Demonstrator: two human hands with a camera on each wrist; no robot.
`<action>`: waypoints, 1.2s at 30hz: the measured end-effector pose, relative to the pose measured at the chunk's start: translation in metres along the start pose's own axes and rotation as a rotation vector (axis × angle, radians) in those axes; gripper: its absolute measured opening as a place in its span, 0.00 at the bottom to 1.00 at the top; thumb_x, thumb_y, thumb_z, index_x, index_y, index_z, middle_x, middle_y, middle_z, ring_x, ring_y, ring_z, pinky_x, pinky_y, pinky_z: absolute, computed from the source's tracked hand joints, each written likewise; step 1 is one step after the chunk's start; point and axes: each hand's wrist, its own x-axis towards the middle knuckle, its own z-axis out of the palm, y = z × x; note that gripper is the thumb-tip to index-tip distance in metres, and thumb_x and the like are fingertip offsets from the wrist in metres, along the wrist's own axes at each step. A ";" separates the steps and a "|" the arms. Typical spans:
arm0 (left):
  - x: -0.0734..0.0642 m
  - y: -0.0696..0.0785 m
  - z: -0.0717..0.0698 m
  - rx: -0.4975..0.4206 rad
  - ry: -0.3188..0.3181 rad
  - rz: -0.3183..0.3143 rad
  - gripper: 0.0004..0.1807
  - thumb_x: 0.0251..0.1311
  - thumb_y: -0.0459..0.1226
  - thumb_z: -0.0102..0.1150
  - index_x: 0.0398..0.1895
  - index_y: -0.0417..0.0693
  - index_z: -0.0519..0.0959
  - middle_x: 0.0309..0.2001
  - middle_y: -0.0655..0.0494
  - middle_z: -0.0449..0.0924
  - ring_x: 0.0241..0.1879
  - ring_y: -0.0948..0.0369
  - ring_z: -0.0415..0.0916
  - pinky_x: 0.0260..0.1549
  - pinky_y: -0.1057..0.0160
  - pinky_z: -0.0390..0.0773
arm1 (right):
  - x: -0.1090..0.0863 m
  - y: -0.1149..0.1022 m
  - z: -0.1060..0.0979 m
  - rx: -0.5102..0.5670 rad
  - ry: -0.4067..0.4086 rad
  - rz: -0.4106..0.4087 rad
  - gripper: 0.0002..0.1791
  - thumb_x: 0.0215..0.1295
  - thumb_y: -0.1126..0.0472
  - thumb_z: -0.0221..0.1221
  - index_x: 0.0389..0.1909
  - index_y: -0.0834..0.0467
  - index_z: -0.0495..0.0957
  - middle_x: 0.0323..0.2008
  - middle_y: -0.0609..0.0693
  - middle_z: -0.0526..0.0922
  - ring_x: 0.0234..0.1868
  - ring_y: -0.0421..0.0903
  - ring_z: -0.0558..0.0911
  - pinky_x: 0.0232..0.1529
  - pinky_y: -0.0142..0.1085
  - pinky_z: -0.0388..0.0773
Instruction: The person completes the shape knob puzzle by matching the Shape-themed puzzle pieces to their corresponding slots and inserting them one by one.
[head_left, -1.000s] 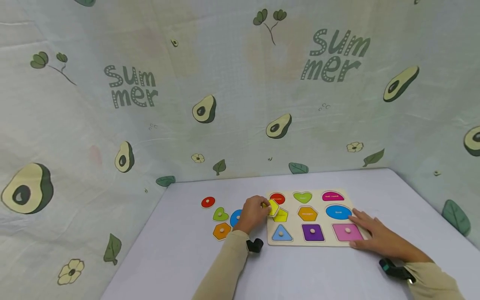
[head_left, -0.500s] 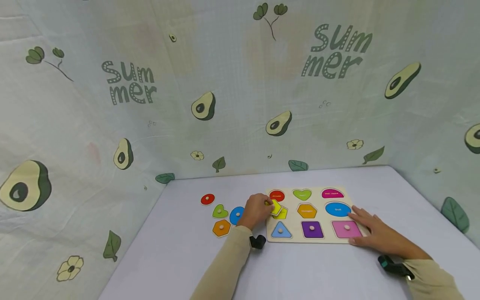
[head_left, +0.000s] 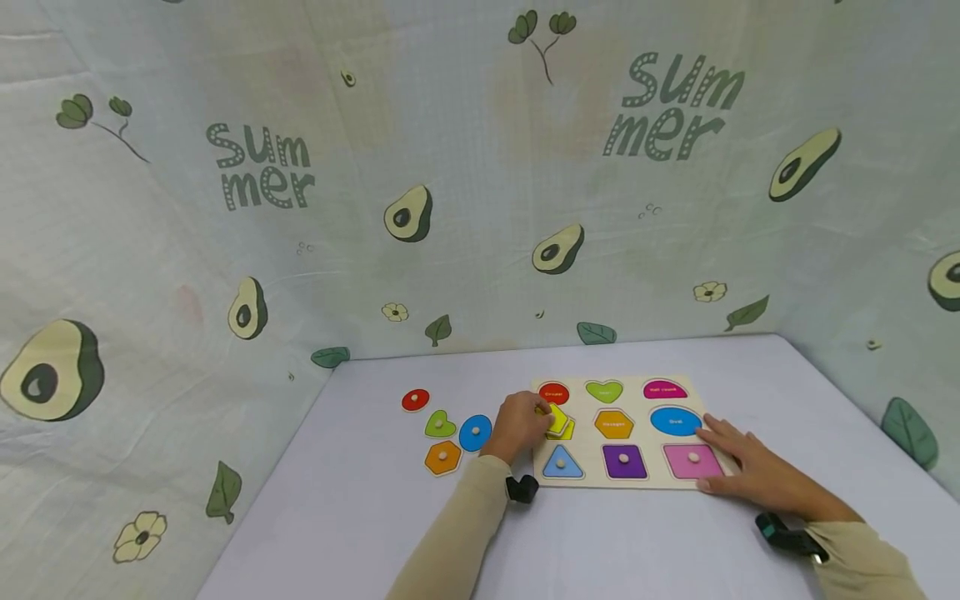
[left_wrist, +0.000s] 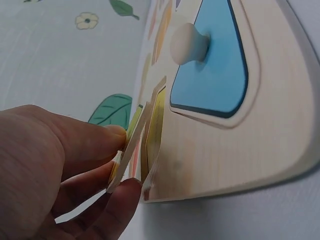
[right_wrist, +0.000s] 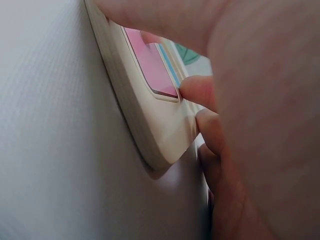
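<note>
My left hand [head_left: 519, 427] pinches a yellow pentagon puzzle piece [head_left: 556, 419] between thumb and fingers, tilted close over the yellow pentagon recess [left_wrist: 156, 127] at the left of the wooden puzzle board [head_left: 589, 479]. At the board's right edge, my right hand [head_left: 750, 471] rests with its fingers spread, its fingertips on the edge near the pink rectangle piece [head_left: 692, 460]. A light blue triangle piece [left_wrist: 215, 65] and a purple square piece [head_left: 624, 461] sit in the front row of recesses. The recesses in the back and middle rows show printed coloured shapes.
Left of the board lie a red oval-looking piece [head_left: 416, 400], a green heart [head_left: 440, 424], a blue round piece [head_left: 476, 432] and an orange hexagon [head_left: 443, 457], all knobbed. Behind the white table [head_left: 352, 500] hangs a cloth [head_left: 480, 283] printed with avocados.
The left hand has shifted slightly right with the yellow pentagon, which now overlaps more of its matching recess. More of the blue round piece shows. The right hand stays on the board's edge.
</note>
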 end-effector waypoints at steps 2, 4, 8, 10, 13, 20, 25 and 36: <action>-0.001 0.000 0.001 -0.001 0.009 -0.014 0.05 0.61 0.39 0.70 0.39 0.51 0.87 0.41 0.59 0.81 0.44 0.58 0.73 0.36 0.67 0.80 | 0.000 0.000 0.001 -0.002 -0.004 0.002 0.49 0.55 0.43 0.69 0.70 0.68 0.65 0.72 0.74 0.52 0.70 0.79 0.48 0.65 0.73 0.40; -0.002 0.000 0.003 0.009 0.018 -0.010 0.06 0.61 0.39 0.70 0.40 0.51 0.88 0.41 0.59 0.81 0.44 0.58 0.73 0.37 0.67 0.81 | 0.000 0.000 0.001 -0.002 -0.006 0.008 0.49 0.55 0.42 0.69 0.70 0.68 0.65 0.72 0.74 0.52 0.70 0.79 0.48 0.65 0.74 0.40; -0.002 0.001 0.002 0.058 0.018 0.009 0.07 0.61 0.40 0.69 0.41 0.50 0.88 0.41 0.59 0.81 0.43 0.59 0.74 0.38 0.67 0.81 | 0.002 0.001 0.001 -0.006 -0.008 0.013 0.50 0.55 0.42 0.69 0.71 0.68 0.64 0.73 0.74 0.51 0.70 0.79 0.46 0.64 0.75 0.40; -0.001 0.003 0.002 0.087 0.013 0.011 0.08 0.62 0.40 0.69 0.42 0.49 0.88 0.41 0.59 0.81 0.42 0.59 0.73 0.39 0.67 0.80 | 0.004 0.002 0.001 -0.013 -0.013 0.020 0.50 0.55 0.41 0.69 0.71 0.67 0.64 0.73 0.73 0.51 0.70 0.79 0.46 0.63 0.75 0.41; -0.002 0.003 0.001 0.110 0.005 0.003 0.09 0.62 0.41 0.69 0.42 0.49 0.88 0.41 0.59 0.82 0.42 0.59 0.74 0.40 0.66 0.80 | 0.004 0.001 0.000 -0.030 -0.019 0.031 0.50 0.55 0.40 0.69 0.71 0.67 0.64 0.73 0.73 0.52 0.70 0.79 0.47 0.61 0.77 0.42; -0.004 0.003 0.004 0.124 -0.004 0.025 0.08 0.62 0.40 0.69 0.41 0.48 0.88 0.38 0.60 0.82 0.39 0.60 0.73 0.40 0.66 0.80 | 0.002 0.000 0.000 -0.045 -0.023 0.047 0.50 0.56 0.40 0.68 0.71 0.66 0.65 0.72 0.73 0.52 0.69 0.80 0.47 0.58 0.79 0.44; -0.004 0.003 0.010 0.218 0.012 0.080 0.08 0.62 0.41 0.69 0.40 0.49 0.89 0.35 0.62 0.83 0.36 0.62 0.73 0.40 0.66 0.79 | 0.001 0.001 0.002 -0.037 -0.023 0.056 0.49 0.56 0.40 0.68 0.71 0.66 0.65 0.72 0.74 0.52 0.68 0.82 0.47 0.57 0.80 0.45; -0.008 0.007 0.012 0.289 0.035 0.120 0.08 0.61 0.43 0.70 0.39 0.52 0.89 0.33 0.63 0.81 0.37 0.62 0.72 0.42 0.64 0.77 | 0.001 -0.002 0.001 -0.029 -0.014 0.056 0.50 0.55 0.41 0.69 0.71 0.67 0.65 0.72 0.74 0.51 0.69 0.80 0.46 0.59 0.78 0.42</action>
